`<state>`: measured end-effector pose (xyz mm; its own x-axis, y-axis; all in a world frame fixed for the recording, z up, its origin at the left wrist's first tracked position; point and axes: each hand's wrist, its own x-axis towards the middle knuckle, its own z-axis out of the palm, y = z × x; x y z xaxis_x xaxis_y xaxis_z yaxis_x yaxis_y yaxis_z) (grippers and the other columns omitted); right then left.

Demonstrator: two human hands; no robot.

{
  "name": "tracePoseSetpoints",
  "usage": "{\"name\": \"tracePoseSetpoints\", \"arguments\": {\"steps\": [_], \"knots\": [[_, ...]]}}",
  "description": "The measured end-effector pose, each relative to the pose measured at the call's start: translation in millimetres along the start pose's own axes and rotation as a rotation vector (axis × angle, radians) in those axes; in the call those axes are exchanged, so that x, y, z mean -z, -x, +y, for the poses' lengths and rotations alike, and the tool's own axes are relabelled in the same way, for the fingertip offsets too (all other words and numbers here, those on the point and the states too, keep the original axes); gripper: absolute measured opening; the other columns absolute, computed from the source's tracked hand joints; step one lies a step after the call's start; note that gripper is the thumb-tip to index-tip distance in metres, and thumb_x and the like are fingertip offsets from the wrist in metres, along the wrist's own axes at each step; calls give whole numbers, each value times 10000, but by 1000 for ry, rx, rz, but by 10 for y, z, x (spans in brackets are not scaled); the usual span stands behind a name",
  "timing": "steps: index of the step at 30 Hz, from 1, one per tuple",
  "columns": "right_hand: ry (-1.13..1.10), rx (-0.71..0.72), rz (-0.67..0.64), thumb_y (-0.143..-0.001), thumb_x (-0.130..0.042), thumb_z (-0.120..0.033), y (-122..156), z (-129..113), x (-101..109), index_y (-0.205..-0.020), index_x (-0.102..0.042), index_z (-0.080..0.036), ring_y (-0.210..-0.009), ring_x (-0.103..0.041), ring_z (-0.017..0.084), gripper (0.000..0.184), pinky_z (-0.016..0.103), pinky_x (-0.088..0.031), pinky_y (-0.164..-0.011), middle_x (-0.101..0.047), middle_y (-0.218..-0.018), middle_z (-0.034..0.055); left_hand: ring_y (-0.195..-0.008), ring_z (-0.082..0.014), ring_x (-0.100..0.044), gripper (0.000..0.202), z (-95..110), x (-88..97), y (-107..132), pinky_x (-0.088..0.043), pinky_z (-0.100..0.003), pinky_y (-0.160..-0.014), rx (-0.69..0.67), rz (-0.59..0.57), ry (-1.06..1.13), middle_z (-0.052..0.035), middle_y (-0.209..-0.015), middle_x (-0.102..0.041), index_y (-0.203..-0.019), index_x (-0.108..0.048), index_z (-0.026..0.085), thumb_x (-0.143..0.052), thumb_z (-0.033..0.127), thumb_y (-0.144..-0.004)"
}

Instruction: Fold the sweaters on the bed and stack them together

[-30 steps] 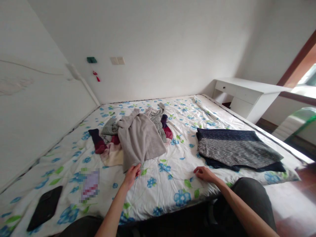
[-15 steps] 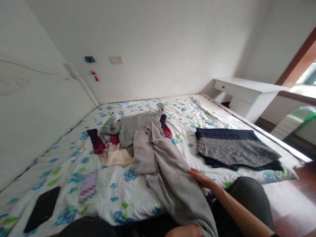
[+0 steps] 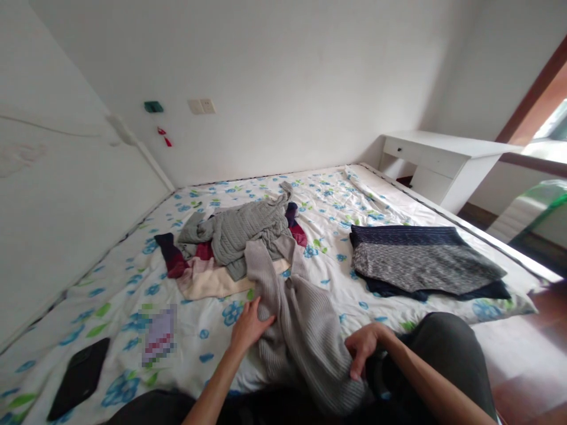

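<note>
A light taupe ribbed knit sweater (image 3: 305,319) lies loosely spread over the front edge of the bed, its lower end toward my lap. My left hand (image 3: 248,326) grips its left side, thumb on the fabric and fingers at the edge. On the opposite side, my right hand (image 3: 367,345) grips the lower right edge with fingers curled into the knit. Just beyond, a grey cable-knit sweater (image 3: 243,230) is heaped on a knit garment with navy, maroon, pink and cream bands (image 3: 212,283). The ribbed sweater's upper end touches this heap.
Folded dark navy and speckled grey knitwear (image 3: 420,262) lies on the right of the flowered bed sheet (image 3: 212,336). A black phone (image 3: 80,378) and a blurred-out small item (image 3: 158,335) are at left. A white desk (image 3: 443,153) stands at the back right.
My left hand has come up from the bottom edge onto the sweater's left side. My right hand has shifted lower, and the sweater has been pulled toward me and bunched narrower.
</note>
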<state>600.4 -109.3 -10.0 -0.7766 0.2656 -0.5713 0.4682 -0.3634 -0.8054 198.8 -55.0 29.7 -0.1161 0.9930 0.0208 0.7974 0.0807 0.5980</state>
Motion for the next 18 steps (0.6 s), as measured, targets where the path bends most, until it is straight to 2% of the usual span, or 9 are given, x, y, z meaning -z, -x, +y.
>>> {"name": "tracePoseSetpoints", "arguments": {"steps": [1, 3, 6, 9, 12, 13, 15, 16, 18], "knots": [[-13, -84, -63, -401, -1071, -645, -34, 17, -2, -690, -792, -148, -602, -754, 204, 640, 246, -622, -576, -765, -680, 42, -1167, -375, -707, 455, -65, -7, 0, -536, -431, -1034, 8, -20, 7, -134, -1284, -738, -1131, -767, 236, -860, 411, -721], [-62, -165, -184, -490, -1010, -757, -43, 30, 34, -730, -809, -144, -635, -764, 174, 689, 204, -607, -583, -797, -746, 67, -1041, -327, -726, 244, -159, 7, -6, -546, -385, -967, 46, 16, 98, -93, -1120, -778, -969, -768, 258, -822, 373, -761], [-162, -77, -154, -585, -953, -810, 59, 16, 142, -867, -835, -138, -765, -809, 187, 738, 223, -635, -683, -846, -949, 113, -862, -268, -700, 177, -331, 147, -9, -550, -334, -803, 204, 202, 354, -57, -951, -768, -896, -735, 251, -800, 373, -786], [-172, 3, 52, -663, -916, -804, 113, 29, 257, -932, -808, -149, -810, -810, 201, 717, 244, -626, -703, -847, -1039, 115, -687, -215, -617, 195, -630, 367, 109, -512, -316, -625, 502, 446, 679, -14, -843, -696, -934, -657, 243, -759, 336, -796], [-132, 88, 483, -786, -893, -691, -16, 89, 376, -1025, -793, -174, -757, -767, 171, 578, 232, -585, -663, -833, -983, 67, -638, -202, -566, 207, -888, 562, 332, -508, -329, -587, 701, 763, 737, 27, -746, -578, -882, -538, 267, -700, 230, -759], [-138, 101, 635, -825, -884, -638, -87, 107, 420, -1061, -789, -177, -726, -746, 158, 527, 233, -577, -653, -825, -958, 57, -675, -210, -585, 222, -917, 607, 395, -526, -337, -614, 688, 860, 688, 27, -755, -565, -870, -513, 274, -684, 210, -744], [-222, 113, 844, -888, -856, -546, -239, 119, 517, -1129, -773, -178, -702, -725, 146, 448, 245, -585, -654, -815, -955, 57, -793, -233, -637, 202, -861, 655, 452, -568, -349, -701, 533, 978, 535, 9, -829, -599, -887, -528, 274, -666, 230, -747], [-289, 125, 897, -911, -842, -510, -310, 107, 569, -1153, -763, -178, -714, -728, 146, 419, 251, -594, -665, -816, -977, 64, -848, -243, -659, 173, -782, 653, 437, -587, -358, -752, 416, 966, 462, -5, -881, -634, -916, -561, 269, -658, 269, -773], [-419, 176, 952, -934, -832, -447, -444, 41, 679, -1175, -749, -173, -764, -743, 147, 374, 250, -607, -703, -816, -1025, 82, -918, -258, -696, 188, -564, 591, 320, -612, -384, -837, 155, 813, 345, -42, -984, -712, -988, -636, 248, -629, 376, -851]]}}
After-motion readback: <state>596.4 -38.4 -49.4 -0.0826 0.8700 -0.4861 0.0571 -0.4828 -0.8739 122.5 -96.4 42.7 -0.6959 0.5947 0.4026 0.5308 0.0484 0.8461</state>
